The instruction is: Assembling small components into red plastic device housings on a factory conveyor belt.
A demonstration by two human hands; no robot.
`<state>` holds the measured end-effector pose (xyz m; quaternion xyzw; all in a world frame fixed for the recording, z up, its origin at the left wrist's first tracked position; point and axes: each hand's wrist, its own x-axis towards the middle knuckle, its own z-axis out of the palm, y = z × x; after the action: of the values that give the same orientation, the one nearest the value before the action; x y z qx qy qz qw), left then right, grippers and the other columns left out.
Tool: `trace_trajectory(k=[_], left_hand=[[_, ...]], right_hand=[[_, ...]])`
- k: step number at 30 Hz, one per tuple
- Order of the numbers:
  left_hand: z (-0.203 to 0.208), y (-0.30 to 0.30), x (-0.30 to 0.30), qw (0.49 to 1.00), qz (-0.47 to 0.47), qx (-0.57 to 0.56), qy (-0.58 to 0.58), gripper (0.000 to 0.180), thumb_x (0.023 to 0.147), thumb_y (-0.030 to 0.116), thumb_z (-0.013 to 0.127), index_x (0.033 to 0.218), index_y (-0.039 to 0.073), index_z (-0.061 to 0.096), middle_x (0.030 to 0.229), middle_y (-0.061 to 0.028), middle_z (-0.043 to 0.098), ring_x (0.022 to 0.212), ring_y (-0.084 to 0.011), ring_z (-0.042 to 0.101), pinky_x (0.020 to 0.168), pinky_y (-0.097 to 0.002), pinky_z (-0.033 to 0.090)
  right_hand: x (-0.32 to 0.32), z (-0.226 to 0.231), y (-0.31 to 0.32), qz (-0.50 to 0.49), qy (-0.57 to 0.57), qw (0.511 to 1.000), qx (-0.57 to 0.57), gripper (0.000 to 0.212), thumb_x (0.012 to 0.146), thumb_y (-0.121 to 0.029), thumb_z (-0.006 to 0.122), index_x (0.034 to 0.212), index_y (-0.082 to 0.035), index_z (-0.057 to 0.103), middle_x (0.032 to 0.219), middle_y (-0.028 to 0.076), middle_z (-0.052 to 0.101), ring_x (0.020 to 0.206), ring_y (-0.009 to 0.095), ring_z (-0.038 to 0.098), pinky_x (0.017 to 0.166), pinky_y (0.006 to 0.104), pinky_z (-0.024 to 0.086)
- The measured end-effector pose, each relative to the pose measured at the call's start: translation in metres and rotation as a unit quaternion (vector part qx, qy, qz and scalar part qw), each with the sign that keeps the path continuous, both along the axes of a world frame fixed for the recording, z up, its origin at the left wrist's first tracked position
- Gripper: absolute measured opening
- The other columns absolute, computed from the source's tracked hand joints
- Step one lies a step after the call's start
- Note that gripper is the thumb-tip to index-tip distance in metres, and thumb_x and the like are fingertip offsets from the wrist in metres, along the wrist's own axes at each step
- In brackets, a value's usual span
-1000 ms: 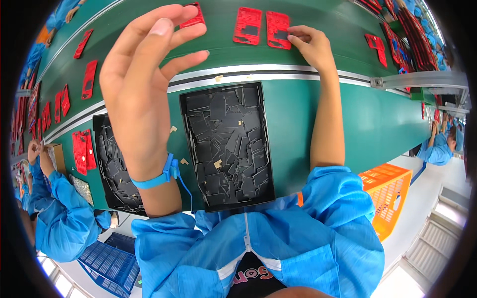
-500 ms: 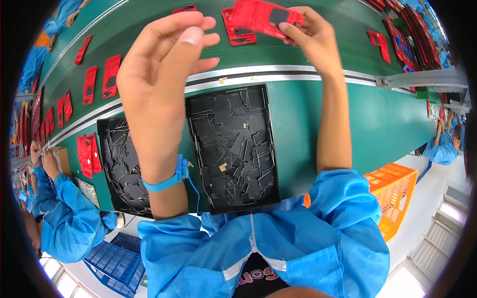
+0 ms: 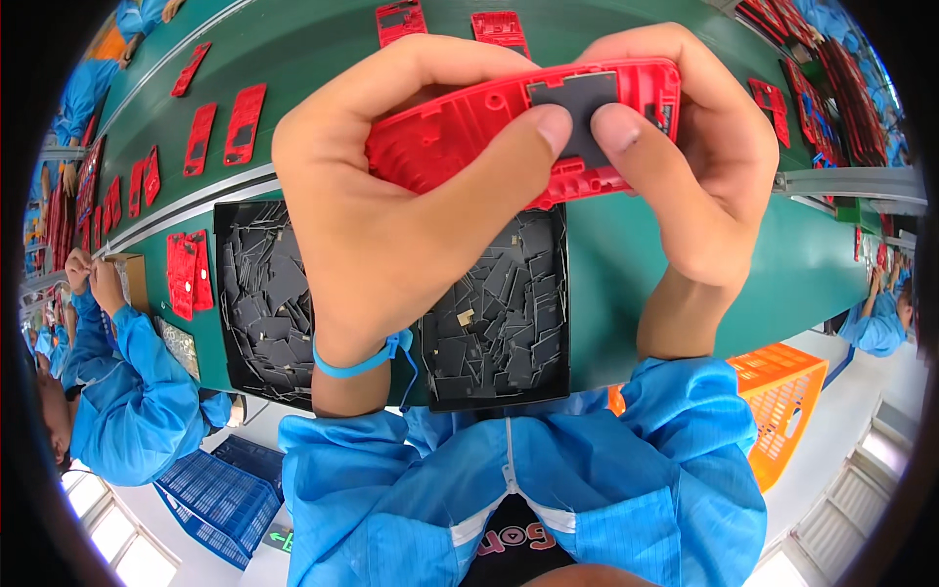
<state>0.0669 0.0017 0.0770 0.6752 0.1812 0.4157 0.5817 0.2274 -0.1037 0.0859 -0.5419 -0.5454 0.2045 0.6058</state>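
A red plastic housing (image 3: pixel 440 137) with moulded ribs is held up, slightly tilted, between both my hands. A dark grey rectangular pad (image 3: pixel 577 93) lies in its recess. My left hand (image 3: pixel 391 196) grips the housing's left part, its thumb pressing the pad. From the right end my right hand (image 3: pixel 704 157) closes round it, thumb also on the pad. Fingers behind the housing are partly hidden. Below sit two black trays full of loose dark grey pieces: one tray (image 3: pixel 562 333) partly under my left hand, the other tray (image 3: pixel 223 323) left of my wrist. A blue wrist strap (image 3: pixel 352 367) circles my left wrist.
More red housings (image 3: pixel 245 122) lie along the green belt (image 3: pixel 323 59) beyond a metal rail. Two stacked red housings (image 3: pixel 191 274) rest beside the left tray. A co-worker (image 3: pixel 127 391) sits at the left. An orange crate (image 3: pixel 782 411) and blue crates (image 3: pixel 210 499) stand below.
The housing has come nearer and lower, from my right hand alone into both hands. My left hand, open and empty before, now grips it. Housings on the belt have shifted right.
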Motion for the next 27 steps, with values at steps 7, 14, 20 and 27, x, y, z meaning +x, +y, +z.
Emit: trace_trajectory(k=[7, 14, 20, 27], left_hand=[[0.007, -0.005, -0.004, 1.000, 0.006, 0.029, 0.011, 0.023, 0.081, -0.001, 0.082, 0.103, -0.001, 0.075, 0.090, -0.0022, 0.073, 0.079, -0.0055, 0.065, 0.068, -0.0181, 0.049], [0.004, -0.006, -0.002, 1.000, 0.000, 0.002, -0.004, 0.024, 0.081, -0.003, 0.081, 0.104, -0.002, 0.075, 0.091, -0.0045, 0.073, 0.081, -0.0079, 0.067, 0.072, -0.0194, 0.050], [-0.005, 0.012, 0.009, 0.993, 0.110, 0.045, 0.014, 0.052, 0.091, 0.004, 0.073, 0.139, -0.006, 0.056, 0.133, -0.0215, 0.064, 0.128, -0.0317, 0.061, 0.105, -0.0369, 0.049], [0.004, 0.011, 0.019, 0.996, 0.088, 0.020, -0.011, 0.035, 0.098, 0.009, 0.065, 0.128, -0.007, 0.063, 0.126, -0.0200, 0.068, 0.119, -0.0266, 0.066, 0.105, -0.0350, 0.048]], right_hand=[[-0.016, 0.006, -0.004, -0.091, -0.049, 0.995, 0.002, 0.017, 0.089, -0.003, 0.065, 0.103, 0.004, 0.064, 0.092, 0.003, 0.064, 0.080, 0.007, 0.054, 0.072, 0.0198, 0.042], [-0.002, -0.007, 0.004, -0.056, -0.075, 0.992, 0.082, 0.016, 0.087, -0.004, 0.067, 0.101, 0.003, 0.065, 0.088, 0.004, 0.061, 0.080, 0.009, 0.054, 0.071, 0.0221, 0.042], [0.078, -0.061, 0.046, -0.229, 0.153, 0.961, 0.003, 0.015, 0.092, -0.009, 0.073, 0.099, 0.004, 0.071, 0.083, 0.005, 0.072, 0.071, 0.008, 0.064, 0.066, 0.0236, 0.052], [0.175, -0.178, 0.045, -0.361, 0.029, 0.923, -0.129, 0.036, 0.089, -0.027, 0.073, 0.107, 0.005, 0.074, 0.092, 0.019, 0.076, 0.086, 0.029, 0.075, 0.084, 0.0373, 0.056]])
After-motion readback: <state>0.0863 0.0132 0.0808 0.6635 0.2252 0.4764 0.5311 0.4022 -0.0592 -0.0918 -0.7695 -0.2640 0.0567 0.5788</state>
